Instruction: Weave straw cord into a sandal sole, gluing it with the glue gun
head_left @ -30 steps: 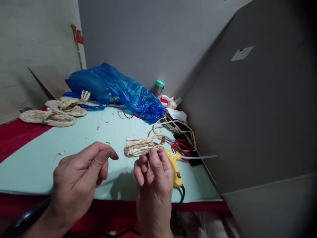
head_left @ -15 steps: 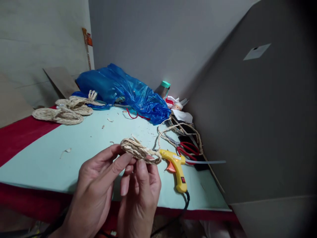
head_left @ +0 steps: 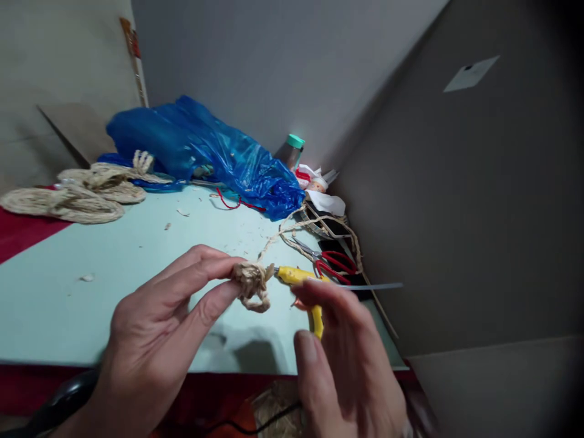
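A small coiled piece of braided straw cord (head_left: pixel 252 281) is pinched between the thumb and fingers of my left hand (head_left: pixel 159 322), held above the table. A loop of cord hangs from its lower side, and a strand trails off behind it to the right. My right hand (head_left: pixel 347 353) is apart from the coil, thumb and fingers spread with nothing between them. Behind it lies a yellow hot glue gun (head_left: pixel 296 275), its nozzle pointing left near the coil. My right hand hides most of its body and handle. A translucent glue stick (head_left: pixel 381 286) sticks out of its back.
Red-handled scissors (head_left: pixel 335 264) lie behind the glue gun. A blue plastic bag (head_left: pixel 219 152) fills the back. Two flat braided straw soles (head_left: pixel 64 204) rest at the left. A bottle with a green lid (head_left: pixel 292 151) stands by the grey wall (head_left: pixel 456 213).
My right hand has let go of the straw coil and moved right, in front of the glue gun. My left hand keeps the coil, now turned end-on. The view has shifted slightly right.
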Available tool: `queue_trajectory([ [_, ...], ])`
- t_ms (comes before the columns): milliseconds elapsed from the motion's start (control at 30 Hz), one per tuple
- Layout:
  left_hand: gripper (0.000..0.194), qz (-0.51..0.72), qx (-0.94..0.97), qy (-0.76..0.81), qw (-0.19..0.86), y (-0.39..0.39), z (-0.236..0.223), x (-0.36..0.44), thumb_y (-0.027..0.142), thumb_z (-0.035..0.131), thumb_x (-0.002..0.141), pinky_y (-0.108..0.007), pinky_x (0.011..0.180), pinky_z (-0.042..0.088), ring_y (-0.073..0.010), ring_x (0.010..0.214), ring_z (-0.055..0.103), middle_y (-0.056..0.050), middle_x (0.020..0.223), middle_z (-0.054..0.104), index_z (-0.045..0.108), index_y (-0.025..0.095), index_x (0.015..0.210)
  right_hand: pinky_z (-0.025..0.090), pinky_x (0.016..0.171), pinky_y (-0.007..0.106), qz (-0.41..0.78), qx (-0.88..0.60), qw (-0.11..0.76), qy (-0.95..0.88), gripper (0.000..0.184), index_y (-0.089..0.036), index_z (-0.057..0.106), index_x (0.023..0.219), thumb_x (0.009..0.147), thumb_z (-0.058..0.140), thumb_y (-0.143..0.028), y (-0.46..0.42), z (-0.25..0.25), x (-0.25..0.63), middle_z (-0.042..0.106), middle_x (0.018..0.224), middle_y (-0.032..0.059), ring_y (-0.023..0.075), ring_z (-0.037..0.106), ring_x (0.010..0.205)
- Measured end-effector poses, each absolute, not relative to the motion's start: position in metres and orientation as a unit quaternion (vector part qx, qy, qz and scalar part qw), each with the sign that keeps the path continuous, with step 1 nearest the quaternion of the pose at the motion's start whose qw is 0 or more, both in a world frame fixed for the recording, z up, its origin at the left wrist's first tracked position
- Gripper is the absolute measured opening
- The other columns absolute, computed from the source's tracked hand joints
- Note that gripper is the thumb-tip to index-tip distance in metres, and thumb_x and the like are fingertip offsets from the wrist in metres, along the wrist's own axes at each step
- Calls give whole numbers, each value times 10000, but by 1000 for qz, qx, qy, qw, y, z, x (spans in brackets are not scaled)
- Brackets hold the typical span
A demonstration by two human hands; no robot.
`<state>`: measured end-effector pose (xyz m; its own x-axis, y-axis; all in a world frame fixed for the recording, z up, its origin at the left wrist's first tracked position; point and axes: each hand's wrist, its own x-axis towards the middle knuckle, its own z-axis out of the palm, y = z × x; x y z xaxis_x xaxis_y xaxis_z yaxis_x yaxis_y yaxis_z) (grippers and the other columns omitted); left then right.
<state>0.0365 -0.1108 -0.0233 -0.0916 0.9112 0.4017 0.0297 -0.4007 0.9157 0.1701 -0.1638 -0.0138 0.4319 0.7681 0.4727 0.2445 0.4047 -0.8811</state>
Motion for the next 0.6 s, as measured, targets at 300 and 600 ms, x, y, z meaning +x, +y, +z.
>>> queue_trajectory([
  [300,277,550,673,377,320,-105,-23,53,250,616,940,-201,758,531,-150,948,635,65,1043,694,732,455,1087,477,997,328,297,-411,597,-622,245,-257,728,1117,966,572,-145,-127,-1,185,734,1111,-18,163,649,1088],
  [600,356,538,695,383,285,-99,-30,61,235,587,942,-142,949,421,-126,1109,596,80,1140,650,697,479,1177,549,991,326,328,-392,672,-536,275,-215,753,1052,921,566,-62,-120,-16,180,751,1167,8,186,685,1123],
])
